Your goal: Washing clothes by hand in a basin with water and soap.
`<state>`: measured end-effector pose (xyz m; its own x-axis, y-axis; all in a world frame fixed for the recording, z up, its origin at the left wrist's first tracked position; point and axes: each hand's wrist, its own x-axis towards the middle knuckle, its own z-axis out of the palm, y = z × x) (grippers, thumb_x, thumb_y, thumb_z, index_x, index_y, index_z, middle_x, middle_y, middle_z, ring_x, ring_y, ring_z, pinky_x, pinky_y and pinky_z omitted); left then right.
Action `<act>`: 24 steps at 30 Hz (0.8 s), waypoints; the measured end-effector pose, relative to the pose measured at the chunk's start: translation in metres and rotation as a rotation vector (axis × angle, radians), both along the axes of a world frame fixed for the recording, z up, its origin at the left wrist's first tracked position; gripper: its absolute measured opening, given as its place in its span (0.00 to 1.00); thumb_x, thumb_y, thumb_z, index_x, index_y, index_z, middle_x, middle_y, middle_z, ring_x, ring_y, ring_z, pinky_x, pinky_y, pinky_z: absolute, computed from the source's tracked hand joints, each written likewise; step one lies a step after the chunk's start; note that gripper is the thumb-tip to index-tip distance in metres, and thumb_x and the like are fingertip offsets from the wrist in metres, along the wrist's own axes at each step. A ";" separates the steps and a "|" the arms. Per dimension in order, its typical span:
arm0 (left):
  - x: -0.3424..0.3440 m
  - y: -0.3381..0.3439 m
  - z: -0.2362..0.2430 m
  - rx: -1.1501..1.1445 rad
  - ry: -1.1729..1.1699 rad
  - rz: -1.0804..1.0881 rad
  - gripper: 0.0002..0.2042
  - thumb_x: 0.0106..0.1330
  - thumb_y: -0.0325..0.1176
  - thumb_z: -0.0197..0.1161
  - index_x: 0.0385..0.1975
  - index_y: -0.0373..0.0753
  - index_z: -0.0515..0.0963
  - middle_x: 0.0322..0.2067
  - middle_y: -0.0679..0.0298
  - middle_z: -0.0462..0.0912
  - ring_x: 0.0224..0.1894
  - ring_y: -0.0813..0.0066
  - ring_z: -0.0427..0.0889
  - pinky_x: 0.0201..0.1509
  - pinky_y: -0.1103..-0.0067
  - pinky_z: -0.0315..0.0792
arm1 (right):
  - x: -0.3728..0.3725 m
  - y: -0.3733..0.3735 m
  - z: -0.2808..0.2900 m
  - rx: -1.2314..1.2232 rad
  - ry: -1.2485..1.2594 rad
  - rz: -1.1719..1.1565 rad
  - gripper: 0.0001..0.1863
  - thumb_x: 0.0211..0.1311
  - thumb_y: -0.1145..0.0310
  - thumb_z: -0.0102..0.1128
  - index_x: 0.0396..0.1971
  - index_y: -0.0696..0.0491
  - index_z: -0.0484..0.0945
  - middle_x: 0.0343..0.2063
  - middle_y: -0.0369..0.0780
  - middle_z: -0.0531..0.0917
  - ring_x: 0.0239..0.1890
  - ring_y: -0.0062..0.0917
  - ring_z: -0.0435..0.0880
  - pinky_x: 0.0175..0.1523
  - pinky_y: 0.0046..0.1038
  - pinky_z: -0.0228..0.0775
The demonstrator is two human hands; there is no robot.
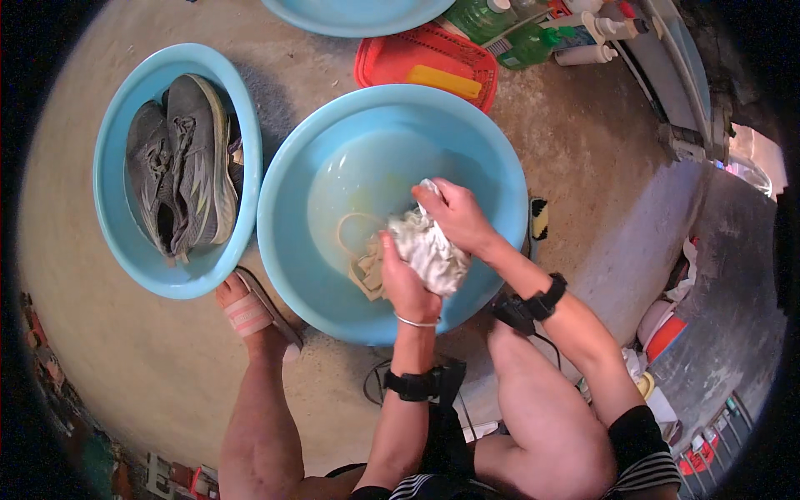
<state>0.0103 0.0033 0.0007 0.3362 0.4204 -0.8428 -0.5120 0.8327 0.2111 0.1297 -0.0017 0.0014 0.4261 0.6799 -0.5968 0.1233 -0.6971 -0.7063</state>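
A large light-blue basin point(312, 150) holds a shallow layer of cloudy water, with a beige item point(367, 268) lying in it. Over this basin my left hand point(404, 275) and my right hand point(454, 217) both grip a crumpled white cloth point(429, 254). My left hand is at the cloth's lower left, and my right hand pinches it at the top. A dark band circles each of my forearms, and a thin bracelet is on my left wrist.
Left, another blue basin point(108, 192) holds grey sneakers point(196, 142). Behind are a third basin point(358, 25), a red basket point(383, 58) with a yellow item point(442, 81), and several bottles point(521, 50). My legs and sandaled foot surround the basin's near side. Assorted items point(662, 333) lie right.
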 end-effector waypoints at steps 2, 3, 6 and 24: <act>-0.007 0.016 -0.004 -0.051 -0.069 0.120 0.24 0.70 0.49 0.35 0.49 0.35 0.68 0.45 0.57 0.76 0.46 0.65 0.77 0.53 0.68 0.70 | -0.008 -0.013 0.005 0.107 0.103 -0.017 0.14 0.59 0.60 0.55 0.30 0.58 0.74 0.23 0.34 0.72 0.28 0.17 0.74 0.31 0.26 0.67; -0.015 0.017 -0.013 -0.019 -0.118 0.135 0.24 0.69 0.49 0.36 0.49 0.34 0.67 0.44 0.58 0.75 0.44 0.66 0.77 0.52 0.71 0.72 | -0.020 -0.016 0.010 0.317 0.013 0.094 0.14 0.58 0.59 0.57 0.31 0.57 0.74 0.26 0.35 0.71 0.27 0.19 0.75 0.32 0.26 0.68; -0.034 0.010 -0.031 0.467 0.355 -0.251 0.21 0.69 0.47 0.38 0.50 0.37 0.67 0.41 0.62 0.76 0.43 0.68 0.77 0.48 0.74 0.72 | -0.057 -0.001 0.047 0.425 -0.294 0.568 0.12 0.52 0.61 0.61 0.32 0.53 0.75 0.33 0.40 0.70 0.29 0.30 0.78 0.33 0.29 0.72; -0.023 -0.006 -0.025 0.349 0.212 -0.147 0.18 0.69 0.43 0.42 0.48 0.37 0.69 0.42 0.63 0.75 0.44 0.73 0.75 0.47 0.76 0.71 | -0.053 0.005 0.052 0.522 -0.532 0.481 0.10 0.54 0.62 0.57 0.29 0.53 0.76 0.24 0.42 0.69 0.24 0.29 0.74 0.26 0.31 0.69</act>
<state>-0.0122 -0.0027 -0.0242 0.2486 0.6528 -0.7156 -0.3088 0.7536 0.5802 0.0765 0.0037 0.0531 0.1564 0.9870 0.0358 0.7229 -0.0897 -0.6851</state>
